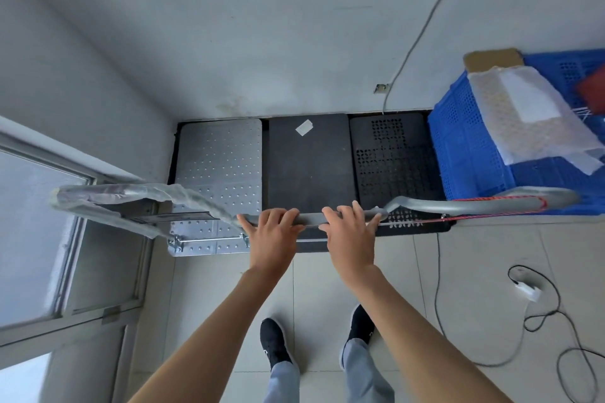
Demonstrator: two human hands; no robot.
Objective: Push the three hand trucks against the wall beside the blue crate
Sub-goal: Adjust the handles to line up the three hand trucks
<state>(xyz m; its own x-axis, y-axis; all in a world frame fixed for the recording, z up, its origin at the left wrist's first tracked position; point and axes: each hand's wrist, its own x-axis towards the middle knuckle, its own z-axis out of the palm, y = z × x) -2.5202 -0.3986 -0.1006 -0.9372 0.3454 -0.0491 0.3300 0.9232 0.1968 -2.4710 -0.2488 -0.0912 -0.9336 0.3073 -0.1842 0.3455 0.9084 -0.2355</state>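
**Middle truck square to the wall**

The middle hand truck [309, 170] lay straight ahead of my fingers [284, 216], its long axis running away from me to the wall [294, 42], flanked by the silver truck [221, 173] and the perforated black truck [393, 167]. The blue crate [465, 147] sat off to my right. My left hand [273, 235] and right hand [352, 235] both gripped the handle bar [311, 218], equally near.

Both arms outstretched, left hand [273, 232] and right hand [352, 232] side by side, fingers [361, 213] curled.
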